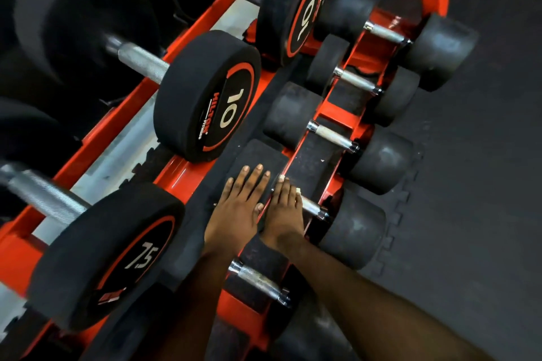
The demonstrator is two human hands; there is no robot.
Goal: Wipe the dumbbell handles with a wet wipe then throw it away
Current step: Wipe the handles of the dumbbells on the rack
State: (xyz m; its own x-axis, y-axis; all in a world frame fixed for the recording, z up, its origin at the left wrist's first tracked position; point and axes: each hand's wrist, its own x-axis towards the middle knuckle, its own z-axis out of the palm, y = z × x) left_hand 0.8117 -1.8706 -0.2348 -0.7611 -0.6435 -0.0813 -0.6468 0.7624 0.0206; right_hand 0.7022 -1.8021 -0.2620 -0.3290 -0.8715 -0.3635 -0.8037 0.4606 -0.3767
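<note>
Forearms [366,296] reach in low. The left hand [240,205] lies flat, fingers straight, on a dumbbell head [259,154]. The right hand [286,208] clamps the wet wipe [298,190] round that dumbbell handle [312,207]. Mid-wipe, I'd say, with other handles and the binning left.

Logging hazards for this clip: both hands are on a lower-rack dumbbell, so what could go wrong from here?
The right hand wraps the handle with only scraps of the wet wipe showing, so the wipe may bunch and leave the handle's bare outer end unwiped. The left hand lies flat on the dumbbell head; if the dumbbell rolls, its fingers could be pinched against the neighbouring dumbbell head.
</note>
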